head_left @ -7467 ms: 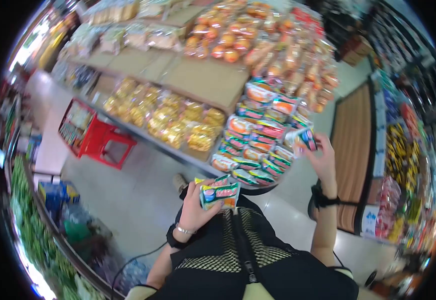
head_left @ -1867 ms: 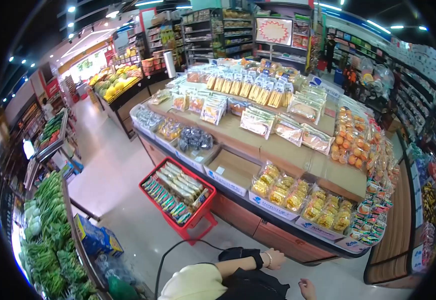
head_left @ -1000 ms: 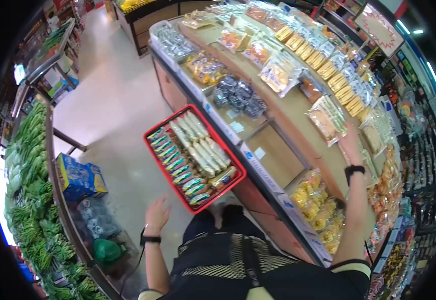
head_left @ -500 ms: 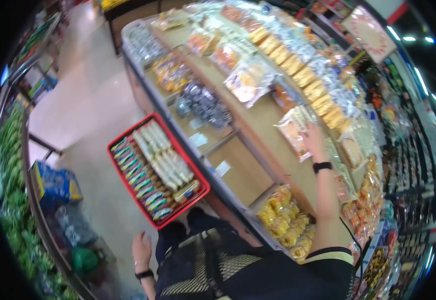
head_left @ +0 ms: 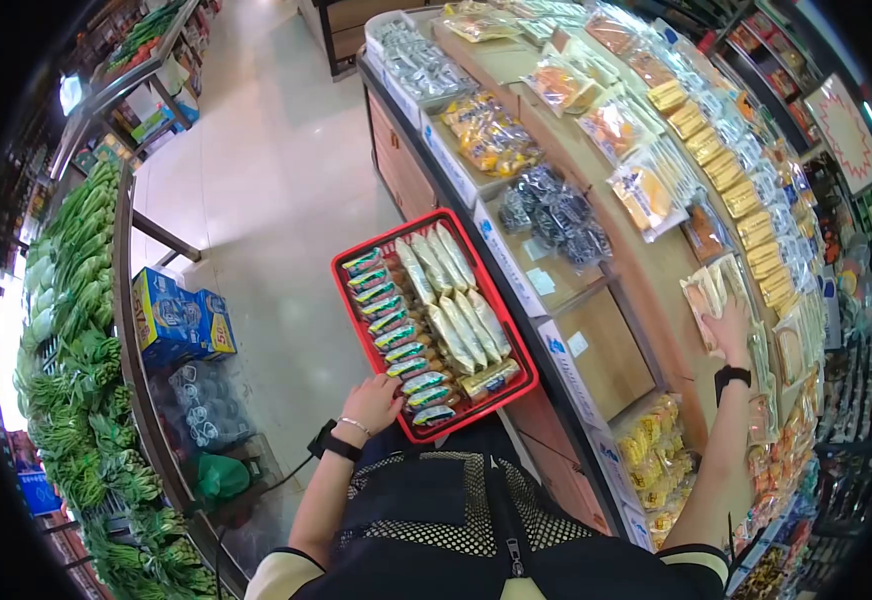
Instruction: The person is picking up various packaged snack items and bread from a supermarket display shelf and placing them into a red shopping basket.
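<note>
My right hand [head_left: 726, 328] is over the display stand, its fingers closed around packaged bread slices [head_left: 708, 296] in clear wrappers. These packs stand on edge in line with other bread packs [head_left: 646, 195] further along the sloping shelf. At the lower left rim of a red basket [head_left: 524, 388] is my left hand [head_left: 373, 402], its fingers stretched out and touching or nearly touching the edge. Inside the basket, a column of small green-and-white packs [head_left: 388, 328] runs beside long pale wrapped packs [head_left: 456, 332]. One yellowish pack [head_left: 491, 379] lies crosswise at the near end.
Bins along the stand's front hold dark packets [head_left: 553, 208], orange-yellow packets [head_left: 491, 135] and yellow snack bags [head_left: 651, 440]. Gold-wrapped packs [head_left: 721, 165] line the upper tier. On the left are a leafy vegetable rack [head_left: 86, 360] and blue boxes [head_left: 171, 315] on the floor.
My left hand has risen from beside my body to the basket's rim. The bread pack under my right hand has gone from lying flat to standing on edge. The view has shifted left.
</note>
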`<state>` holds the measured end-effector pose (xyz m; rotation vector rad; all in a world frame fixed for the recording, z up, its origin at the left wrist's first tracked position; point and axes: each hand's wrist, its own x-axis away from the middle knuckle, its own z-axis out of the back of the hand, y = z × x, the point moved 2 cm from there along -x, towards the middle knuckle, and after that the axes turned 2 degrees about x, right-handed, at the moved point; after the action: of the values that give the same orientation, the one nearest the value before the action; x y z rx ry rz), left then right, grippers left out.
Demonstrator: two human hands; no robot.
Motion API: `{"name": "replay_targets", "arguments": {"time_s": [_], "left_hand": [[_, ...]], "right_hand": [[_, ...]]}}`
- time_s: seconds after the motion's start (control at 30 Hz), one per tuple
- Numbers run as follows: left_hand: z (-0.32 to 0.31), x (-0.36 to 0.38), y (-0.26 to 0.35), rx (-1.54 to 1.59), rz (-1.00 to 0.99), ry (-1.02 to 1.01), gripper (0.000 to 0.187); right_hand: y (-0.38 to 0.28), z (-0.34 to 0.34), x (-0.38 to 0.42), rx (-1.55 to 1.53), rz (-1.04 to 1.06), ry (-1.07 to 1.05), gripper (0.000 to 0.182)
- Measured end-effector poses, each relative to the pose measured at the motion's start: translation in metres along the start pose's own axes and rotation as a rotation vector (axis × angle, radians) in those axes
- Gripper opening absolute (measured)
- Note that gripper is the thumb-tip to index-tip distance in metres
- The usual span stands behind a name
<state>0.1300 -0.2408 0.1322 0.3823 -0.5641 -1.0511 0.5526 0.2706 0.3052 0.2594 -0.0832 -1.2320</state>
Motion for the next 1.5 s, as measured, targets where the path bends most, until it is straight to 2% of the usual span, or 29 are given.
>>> {"name": "replay_targets", "arguments": {"time_s": [0.03,0.07,0.13,0.2,0.27,0.33,0.37,0.4,0.47,0.53,0.57,0.6,0.7,0.8,0.9,0.97,1.07,1.27,1.37,1.43,1.5], "left_hand": [[0.005,-0.006,-0.008,-0.065,-0.026,-0.073,0.032],[0.008,-0.012,-0.02,-0.059,-0.024,-0.073,0.032],[0.003,-0.025,-0.033,-0.067,-0.153,-0.072,0.033],[0.004,-0.049,-0.048,-0.071,-0.195,-0.081,0.035],[0.01,-0.077,-0.05,-0.222,-0.372,-0.028,0.037],[0.012,-0.104,-0.057,-0.323,-0.474,0.043,0.037],[0.01,-0.122,-0.06,-0.351,-0.45,0.011,0.038],[0.011,-0.139,-0.062,-0.385,-0.437,-0.026,0.04],[0.012,-0.167,-0.061,-0.473,-0.441,-0.055,0.041],[0.003,-0.194,-0.066,-0.509,-0.443,-0.006,0.041],[-0.003,-0.206,-0.069,-0.536,-0.382,-0.124,0.049],[-0.009,-0.215,-0.07,-0.535,-0.382,-0.119,0.049],[-0.032,-0.24,-0.073,-0.615,-0.239,-0.308,0.062],[-0.052,-0.25,-0.079,-0.68,-0.271,-0.202,0.062],[-0.054,-0.261,-0.072,-0.689,-0.275,-0.227,0.062],[-0.053,-0.262,-0.07,-0.684,-0.288,-0.238,0.06],[-0.065,-0.264,-0.069,-0.698,-0.304,-0.204,0.057],[-0.048,-0.251,-0.067,-0.695,-0.263,-0.204,0.052],[-0.04,-0.239,-0.07,-0.597,-0.245,-0.119,0.043],[-0.029,-0.235,-0.088,-0.598,-0.235,-0.146,0.042],[-0.02,-0.232,-0.113,-0.613,-0.198,-0.23,0.043]], "right_hand": [[0.0,-0.014,0.006,0.078,0.061,0.148,0.07],[-0.009,-0.015,0.015,0.083,0.066,0.147,0.07],[-0.019,-0.014,0.021,-0.273,-0.066,-0.052,0.073],[-0.025,-0.015,0.031,-0.246,-0.068,-0.021,0.072],[-0.032,-0.015,0.025,-0.223,-0.074,0.001,0.071],[-0.032,-0.013,0.032,-0.245,-0.153,-0.063,0.071],[-0.009,-0.037,0.022,-0.183,0.027,0.123,0.066],[-0.008,-0.04,0.026,-0.175,0.012,0.096,0.066],[-0.014,-0.026,0.026,0.026,0.073,0.302,0.059],[-0.018,-0.029,0.01,0.067,0.092,0.353,0.055],[-0.019,-0.027,0.006,0.108,0.11,0.4,0.052],[-0.017,-0.028,0.005,0.109,0.111,0.404,0.052],[-0.01,-0.032,0.018,0.109,0.094,0.417,0.044],[-0.007,-0.031,0.029,0.112,0.117,0.398,0.038],[0.002,-0.033,0.034,0.085,0.195,0.5,0.032],[0.004,-0.027,0.035,0.117,0.134,0.408,0.032],[0.019,-0.024,0.035,0.149,0.135,0.395,0.03],[-0.041,0.042,0.08,-0.053,0.119,0.523,0.032],[-0.075,0.066,0.109,-0.238,0.102,0.483,0.034],[-0.113,0.055,0.126,-0.883,-0.025,0.222,0.036],[-0.204,0.064,0.142,-1.064,-0.018,-0.145,0.038]]}}
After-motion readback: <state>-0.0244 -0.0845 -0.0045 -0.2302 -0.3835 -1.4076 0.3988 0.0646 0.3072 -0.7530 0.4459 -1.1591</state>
